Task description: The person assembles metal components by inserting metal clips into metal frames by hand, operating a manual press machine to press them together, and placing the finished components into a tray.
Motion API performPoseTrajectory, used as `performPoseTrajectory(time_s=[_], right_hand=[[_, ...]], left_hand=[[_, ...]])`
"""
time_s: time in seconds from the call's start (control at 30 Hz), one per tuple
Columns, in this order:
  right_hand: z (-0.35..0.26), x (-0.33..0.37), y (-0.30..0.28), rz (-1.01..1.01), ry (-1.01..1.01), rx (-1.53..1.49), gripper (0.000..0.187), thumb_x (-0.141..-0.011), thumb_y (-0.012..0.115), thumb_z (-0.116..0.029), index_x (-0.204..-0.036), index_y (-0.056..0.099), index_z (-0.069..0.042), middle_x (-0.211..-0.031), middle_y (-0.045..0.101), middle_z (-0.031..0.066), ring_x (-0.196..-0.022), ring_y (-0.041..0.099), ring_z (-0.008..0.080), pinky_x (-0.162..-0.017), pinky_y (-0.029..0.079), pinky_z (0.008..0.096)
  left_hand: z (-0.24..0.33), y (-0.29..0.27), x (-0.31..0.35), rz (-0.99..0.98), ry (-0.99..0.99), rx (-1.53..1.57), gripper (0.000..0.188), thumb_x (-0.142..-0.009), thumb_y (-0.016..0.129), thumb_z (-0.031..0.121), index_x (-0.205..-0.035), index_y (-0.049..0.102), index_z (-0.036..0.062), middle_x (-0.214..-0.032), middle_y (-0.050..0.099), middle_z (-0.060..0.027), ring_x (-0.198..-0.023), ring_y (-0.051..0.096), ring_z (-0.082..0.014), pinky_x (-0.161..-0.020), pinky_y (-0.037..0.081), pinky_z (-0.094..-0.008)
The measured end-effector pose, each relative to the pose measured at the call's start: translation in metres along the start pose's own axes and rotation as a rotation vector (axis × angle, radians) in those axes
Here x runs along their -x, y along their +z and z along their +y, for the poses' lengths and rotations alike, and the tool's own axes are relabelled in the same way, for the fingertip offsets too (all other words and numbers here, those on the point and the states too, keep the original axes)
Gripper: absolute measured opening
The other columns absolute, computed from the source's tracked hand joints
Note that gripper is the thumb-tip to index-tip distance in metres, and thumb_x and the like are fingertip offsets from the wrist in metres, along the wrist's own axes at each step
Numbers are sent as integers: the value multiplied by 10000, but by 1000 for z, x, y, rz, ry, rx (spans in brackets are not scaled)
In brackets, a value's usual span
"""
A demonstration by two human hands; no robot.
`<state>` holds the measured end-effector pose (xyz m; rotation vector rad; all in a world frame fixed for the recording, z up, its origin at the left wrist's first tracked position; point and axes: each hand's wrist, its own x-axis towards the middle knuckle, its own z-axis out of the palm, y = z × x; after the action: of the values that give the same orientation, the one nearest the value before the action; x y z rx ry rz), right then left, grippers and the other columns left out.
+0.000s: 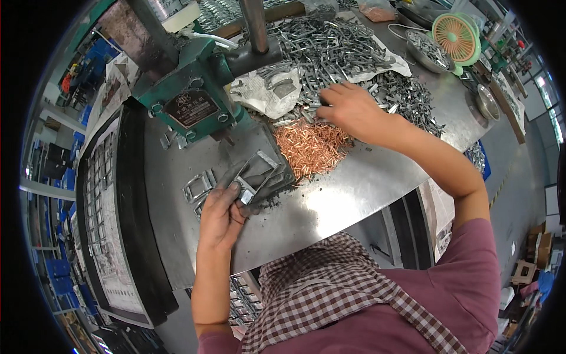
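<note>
My left hand [225,207] grips a rectangular metal buckle frame [272,171] by its near edge, thumb on top, at the base under the green hand press [197,103]. My right hand [354,111] is over the near edge of a heap of grey metal strips [330,53]. Its fingers are curled and pressed together, and whatever they may hold is hidden. Just below that hand lies a pile of small copper-coloured pins [309,147]. More buckle frames [199,186] rest on the metal table left of my left hand.
A black-edged tray [127,224] with rows of frames stands at the left. Dark metal pieces [407,97] spread to the right. Beyond are a metal bowl of parts [427,53], an orange and green fan [454,38] and a small steel bowl [487,101]. The table's front edge [330,227] is before me.
</note>
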<state>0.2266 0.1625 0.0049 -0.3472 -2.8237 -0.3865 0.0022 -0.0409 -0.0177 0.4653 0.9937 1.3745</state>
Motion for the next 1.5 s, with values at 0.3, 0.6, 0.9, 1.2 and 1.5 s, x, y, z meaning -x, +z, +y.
performPoseTrajectory(time_s=[0.3, 0.6, 0.9, 1.2, 1.5], right_hand=[[-60, 75, -19, -355, 540, -558, 395, -754, 566, -154, -1110, 439, -39, -763, 572, 172, -715, 566, 334, -641, 439, 431], [-58, 81, -4, -214, 182, -482, 361, -677, 611, -117, -1022, 522, -63, -931, 476, 109, -917, 476, 291, -752, 416, 400], [-70, 24, -48, 122, 34, -715, 352, -656, 655, -156, -975, 532, -71, -930, 494, 79, -866, 499, 261, -738, 422, 353], [-95, 15, -40, 33, -72, -732, 462, -589, 709, -151, -1001, 518, -64, -979, 475, 89, -867, 477, 266, -742, 391, 364], [-91, 23, -54, -36, -99, -708, 398, -640, 674, -152, -995, 529, -44, -916, 466, 100, -864, 483, 269, -733, 395, 370]], left_hand=[[-22, 9, 2, -151, -32, 43, 341, -858, 419, 70, -1167, 403, -74, -995, 582, -211, -853, 612, -304, -600, 523, -323], [-31, 29, 9, -125, -128, -81, 342, -878, 402, 91, -1186, 397, -56, -987, 579, -208, -861, 604, -313, -618, 522, -339], [-25, 37, 6, -200, -204, -39, 318, -924, 342, 150, -1160, 407, -52, -1026, 558, -162, -883, 602, -252, -647, 521, -345], [-30, 39, 11, -130, -184, 22, 316, -929, 359, 223, -1113, 443, -20, -972, 562, -128, -847, 587, -209, -671, 514, -360], [-40, 48, 11, -277, -163, -61, 404, -780, 614, 72, -1148, 465, -8, -953, 588, -75, -802, 593, -165, -667, 500, -310]])
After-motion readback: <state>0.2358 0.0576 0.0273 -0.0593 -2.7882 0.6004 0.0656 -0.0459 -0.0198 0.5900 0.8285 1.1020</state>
